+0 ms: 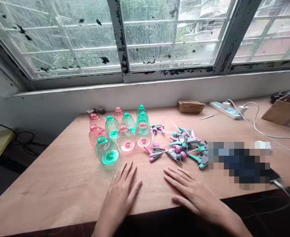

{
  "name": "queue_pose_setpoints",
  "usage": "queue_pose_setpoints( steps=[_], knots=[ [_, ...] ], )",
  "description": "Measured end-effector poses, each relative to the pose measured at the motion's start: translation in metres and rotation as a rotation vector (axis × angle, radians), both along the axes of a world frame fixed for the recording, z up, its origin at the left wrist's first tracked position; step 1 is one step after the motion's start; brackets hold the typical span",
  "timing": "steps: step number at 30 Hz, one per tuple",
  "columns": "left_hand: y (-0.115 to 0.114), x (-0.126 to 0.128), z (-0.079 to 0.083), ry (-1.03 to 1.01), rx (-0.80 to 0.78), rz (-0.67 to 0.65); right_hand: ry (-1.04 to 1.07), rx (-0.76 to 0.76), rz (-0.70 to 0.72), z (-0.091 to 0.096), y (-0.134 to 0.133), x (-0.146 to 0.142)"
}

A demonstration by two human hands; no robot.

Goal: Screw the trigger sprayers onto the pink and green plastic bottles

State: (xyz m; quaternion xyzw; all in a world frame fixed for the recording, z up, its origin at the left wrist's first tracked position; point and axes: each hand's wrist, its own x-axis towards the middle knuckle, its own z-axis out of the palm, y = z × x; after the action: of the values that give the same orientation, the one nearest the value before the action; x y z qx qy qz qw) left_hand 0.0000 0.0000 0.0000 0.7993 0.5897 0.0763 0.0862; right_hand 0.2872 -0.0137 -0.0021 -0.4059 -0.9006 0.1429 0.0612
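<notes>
Plastic bottles sitting grouped at centre-left of the table, spray heads lying heaped to their right.
Bottles looking light and thin-walled, best gripped around the body; left hand resting spread and empty near them, right hand likewise near the spray heads.

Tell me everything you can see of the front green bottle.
The front green bottle is clear, green-tinted plastic and looks empty, with a narrow uncapped neck and a deeper green base. It seems to lie on its side on the wooden table, neck pointing away, base toward the person. The left hand is nearby, not touching it.
</notes>
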Motion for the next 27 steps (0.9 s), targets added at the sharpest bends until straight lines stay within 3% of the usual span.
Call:
queue_pose_setpoints(
  steps=[8,21,27],
  knots=[
    [-0.003,-0.003,-0.001,0.036,0.070,-0.061,0.042,0.007,0.010,-0.011,0.002,0.003],
    [-0.003,-0.005,-0.003,0.005,0.156,-0.114,0.110,-0.094,-0.065,0.003,-0.003,0.001],
    [-0.004,-0.005,-0.001,-0.007,0.107,-0.077,0.142,-0.105,-0.068,0.004,-0.003,0.003]
  ],
)
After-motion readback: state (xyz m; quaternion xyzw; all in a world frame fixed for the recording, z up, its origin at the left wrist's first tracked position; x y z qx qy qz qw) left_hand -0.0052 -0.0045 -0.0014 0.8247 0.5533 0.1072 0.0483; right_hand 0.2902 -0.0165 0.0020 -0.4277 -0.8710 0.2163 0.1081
